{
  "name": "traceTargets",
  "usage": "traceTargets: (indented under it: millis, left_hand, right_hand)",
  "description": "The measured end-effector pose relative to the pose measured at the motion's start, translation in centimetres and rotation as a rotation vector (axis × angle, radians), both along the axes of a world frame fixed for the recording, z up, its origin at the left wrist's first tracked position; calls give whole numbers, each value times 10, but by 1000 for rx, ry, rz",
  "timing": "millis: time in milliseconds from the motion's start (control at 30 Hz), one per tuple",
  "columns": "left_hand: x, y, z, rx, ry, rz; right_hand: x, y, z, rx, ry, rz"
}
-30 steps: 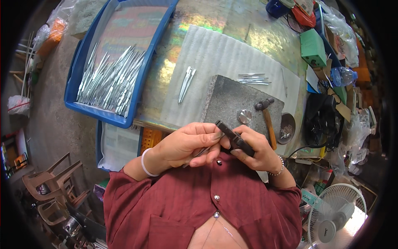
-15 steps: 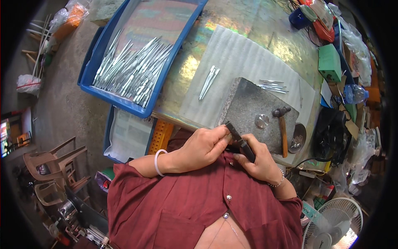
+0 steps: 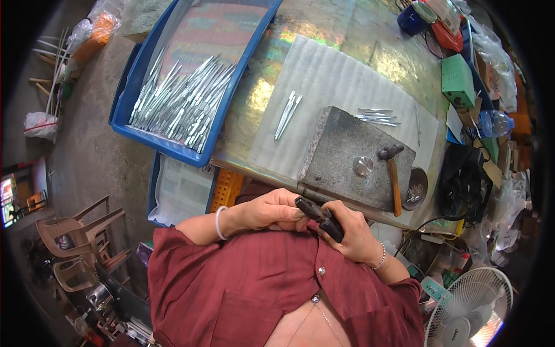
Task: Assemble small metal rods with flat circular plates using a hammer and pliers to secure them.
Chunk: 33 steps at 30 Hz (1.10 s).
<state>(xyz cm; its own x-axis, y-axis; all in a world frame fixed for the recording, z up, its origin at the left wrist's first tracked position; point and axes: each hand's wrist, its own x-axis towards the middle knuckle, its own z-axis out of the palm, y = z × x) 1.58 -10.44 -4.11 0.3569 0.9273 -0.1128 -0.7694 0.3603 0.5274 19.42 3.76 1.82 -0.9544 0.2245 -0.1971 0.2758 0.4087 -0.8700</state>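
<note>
Right hand [image 3: 355,232] clutches a black elongated tool [image 3: 319,217], left hand [image 3: 275,209] curls by its tip, contents unclear, grey stone slab [image 3: 341,146] beyond.

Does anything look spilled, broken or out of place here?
Nothing looks spilled or broken. One small oddity: a thin piece lies alone near the right edge of the white sheet, apart from the metal pieces beyond the stone slab. The dark tool in the right hand shows no obvious damage.

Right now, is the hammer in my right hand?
No, the hammer lies on the stone block, and your right hand holds a dark tool.
</note>
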Motion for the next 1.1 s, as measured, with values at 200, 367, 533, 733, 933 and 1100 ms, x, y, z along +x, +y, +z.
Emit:
traceTargets:
  millis: [200, 367, 533, 733, 933, 1100]
  left_hand:
    - [10, 6, 6, 208, 433, 294]
    - [2, 9, 29, 647, 1800, 576]
    - [-5, 14, 19, 638, 1620, 479]
    - [-14, 3, 6, -75, 65, -81]
    - [-3, -3, 17, 26, 320, 24]
    - [-13, -5, 28, 632, 1789, 499]
  right_hand:
    - [1, -2, 0, 36, 40, -25]
    - [-3, -5, -2, 22, -14, -110]
    - [-1, -4, -5, 15, -3, -124]
    - [4, -4, -4, -19, 1, -51]
    - [6, -2, -7, -46, -43, -7]
    - [7, -3, -10, 51, 69, -73]
